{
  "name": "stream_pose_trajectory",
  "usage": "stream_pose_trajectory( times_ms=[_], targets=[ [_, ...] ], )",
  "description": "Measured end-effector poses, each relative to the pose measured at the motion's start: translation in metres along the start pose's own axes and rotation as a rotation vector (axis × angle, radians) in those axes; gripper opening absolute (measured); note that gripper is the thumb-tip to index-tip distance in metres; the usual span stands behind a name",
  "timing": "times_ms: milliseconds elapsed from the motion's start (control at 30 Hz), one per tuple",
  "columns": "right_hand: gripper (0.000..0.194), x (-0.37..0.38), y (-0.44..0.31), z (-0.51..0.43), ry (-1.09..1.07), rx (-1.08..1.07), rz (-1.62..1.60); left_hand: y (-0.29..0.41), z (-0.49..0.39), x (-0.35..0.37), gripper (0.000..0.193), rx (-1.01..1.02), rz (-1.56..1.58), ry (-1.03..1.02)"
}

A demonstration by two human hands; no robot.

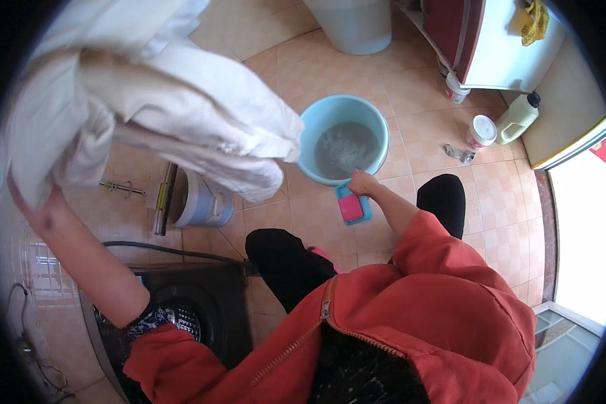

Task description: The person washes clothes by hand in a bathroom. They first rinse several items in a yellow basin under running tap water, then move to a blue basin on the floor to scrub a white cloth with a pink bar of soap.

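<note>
Cream-coloured cloth [202, 101], perhaps a garment, hangs in folds over my raised left arm at the upper left. It covers my left hand, so the fingers are hidden. My right hand [362, 183] grips the end of a light blue plastic holder or dish with a pink block [351, 207] in it, maybe soap or a brush. That hand is at the near rim of a light blue bucket [380, 118] on the floor. Cloudy grey water [346, 146] lies in the bucket. One cloth end overlaps the bucket's left rim in the view.
Left of the bucket, a paint-type pail [217, 204] lies near a metal bar [165, 199]. A black washing machine [227, 303] and a hose [171, 247] are at lower left. Small tubs [482, 132] and a detergent jug [519, 117] stand right, below a cabinet [512, 50].
</note>
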State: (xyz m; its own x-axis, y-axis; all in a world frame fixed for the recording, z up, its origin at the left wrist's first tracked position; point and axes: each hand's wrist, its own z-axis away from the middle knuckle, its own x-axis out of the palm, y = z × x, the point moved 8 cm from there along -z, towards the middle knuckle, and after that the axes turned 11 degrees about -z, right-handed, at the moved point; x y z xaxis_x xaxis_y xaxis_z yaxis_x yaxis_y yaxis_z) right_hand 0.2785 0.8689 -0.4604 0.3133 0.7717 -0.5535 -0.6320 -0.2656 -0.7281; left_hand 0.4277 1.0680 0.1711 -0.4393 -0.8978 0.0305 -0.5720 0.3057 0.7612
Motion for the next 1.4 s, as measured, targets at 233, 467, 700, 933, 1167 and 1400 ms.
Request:
stream_pose_trajectory(
  times_ms=[233,467,700,933,1167,1400],
  targets=[
    [0.043,-0.038,0.019,0.005,0.007,0.056,-0.289,-0.057,0.011,0.086,0.053,-0.174,0.136,-0.178],
    [0.028,-0.099,0.045,0.028,0.14,0.07,-0.62,-0.194,0.052,0.152,0.06,-0.586,0.182,-0.376],
    [0.023,-0.229,0.12,0.054,0.458,0.288,-0.816,-0.466,0.163,0.185,0.067,-1.009,0.131,-0.516],
    [0.025,-0.185,0.287,0.049,0.806,0.504,-1.295,-0.557,0.301,0.19,0.076,-0.315,-1.175,-1.095],
    [0.031,-0.04,0.459,0.083,1.145,0.801,-1.635,-0.627,0.369,0.226,0.084,-0.417,-1.235,-1.516],
    [0.037,-0.005,0.551,0.126,0.924,0.856,-1.674,-0.695,0.424,0.243,0.082,-0.245,-1.211,-1.56]
  ],
)
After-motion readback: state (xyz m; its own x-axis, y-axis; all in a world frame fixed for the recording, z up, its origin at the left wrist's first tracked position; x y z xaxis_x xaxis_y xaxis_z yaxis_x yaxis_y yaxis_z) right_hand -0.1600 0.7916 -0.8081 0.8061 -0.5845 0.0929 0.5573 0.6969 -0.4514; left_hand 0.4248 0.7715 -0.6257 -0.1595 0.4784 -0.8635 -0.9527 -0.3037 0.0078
